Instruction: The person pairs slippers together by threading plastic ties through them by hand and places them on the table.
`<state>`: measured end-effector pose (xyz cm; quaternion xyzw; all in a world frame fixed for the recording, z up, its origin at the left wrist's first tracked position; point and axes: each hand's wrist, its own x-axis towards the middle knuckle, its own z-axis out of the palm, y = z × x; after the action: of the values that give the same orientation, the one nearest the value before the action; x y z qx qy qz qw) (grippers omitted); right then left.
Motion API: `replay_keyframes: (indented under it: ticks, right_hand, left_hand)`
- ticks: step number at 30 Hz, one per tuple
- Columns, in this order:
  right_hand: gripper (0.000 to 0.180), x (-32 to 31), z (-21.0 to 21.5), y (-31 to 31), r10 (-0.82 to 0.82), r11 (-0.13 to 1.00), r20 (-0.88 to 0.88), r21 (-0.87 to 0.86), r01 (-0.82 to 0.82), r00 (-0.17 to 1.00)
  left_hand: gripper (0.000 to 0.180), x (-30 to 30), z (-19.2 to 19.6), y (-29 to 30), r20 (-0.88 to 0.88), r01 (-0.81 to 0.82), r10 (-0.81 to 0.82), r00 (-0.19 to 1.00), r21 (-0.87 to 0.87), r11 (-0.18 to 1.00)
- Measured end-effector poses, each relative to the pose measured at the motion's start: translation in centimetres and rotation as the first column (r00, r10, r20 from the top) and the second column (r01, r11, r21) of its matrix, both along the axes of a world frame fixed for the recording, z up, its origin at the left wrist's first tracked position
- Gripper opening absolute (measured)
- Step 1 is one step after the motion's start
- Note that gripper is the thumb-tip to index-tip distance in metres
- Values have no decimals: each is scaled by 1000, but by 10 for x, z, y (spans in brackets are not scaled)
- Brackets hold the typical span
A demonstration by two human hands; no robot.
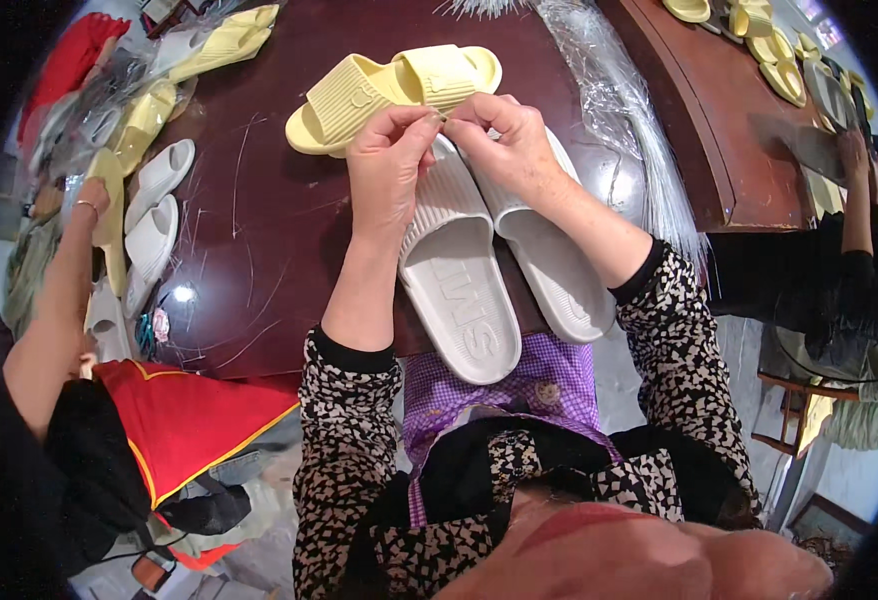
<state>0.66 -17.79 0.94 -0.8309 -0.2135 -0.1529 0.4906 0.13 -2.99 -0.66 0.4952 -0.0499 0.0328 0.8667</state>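
Note:
Fingertips of my left hand [389, 165] and my right hand [509, 145] meet in a pinch. Whatever they hold between them is too small to make out. Just below lies a pair of grey slide slippers, toes pointing away from me. The left grey slipper [462, 290] overhangs the near table edge, and its toe end is partly covered by my hands. Beside it, the right grey slipper [564, 275] is partly behind my right forearm. Beyond my hands, a yellow slipper [339, 105] lies against another yellow slipper [451, 78].
The dark red table [249, 250] carries a bundle of clear plastic strands [649, 150] on the right. White slippers [154, 245] and plastic-wrapped yellow ones line its left side. A co-worker's arm [54, 285] reaches in there. On the right, another person's hand [852, 155] is at a brown table [699, 90].

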Motion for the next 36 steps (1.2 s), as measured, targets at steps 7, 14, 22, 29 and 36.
replay_keyframes:
  ticks: [7, 14, 22, 29, 36]
  right_hand:
    - [8, 1, -3, 1, 16, 999, -11, 32, -15, 1000]
    - [9, 2, -6, 1, -4, 994, -72, 108, 12, 997]
    - [8, 2, -5, 2, -14, 998, 1, 67, 14, 1000]
    - [5, 1, 1, 1, -4, 1000, -17, 18, 5, 1000]
    - [5, 2, -1, -1, -10, 1000, -10, -22, 10, 1000]
  left_hand:
    - [6, -1, 0, 0, 65, -28, 23, 998, 69, 997]
    - [8, -2, 3, -1, 54, -40, 34, 998, 109, 993]
    - [11, 3, -2, 1, 3, 79, -79, 997, 59, 995]
    - [9, 1, 2, 1, -68, 127, -125, 990, 29, 991]
    - [10, 1, 2, 2, -90, 138, -136, 987, 22, 990]
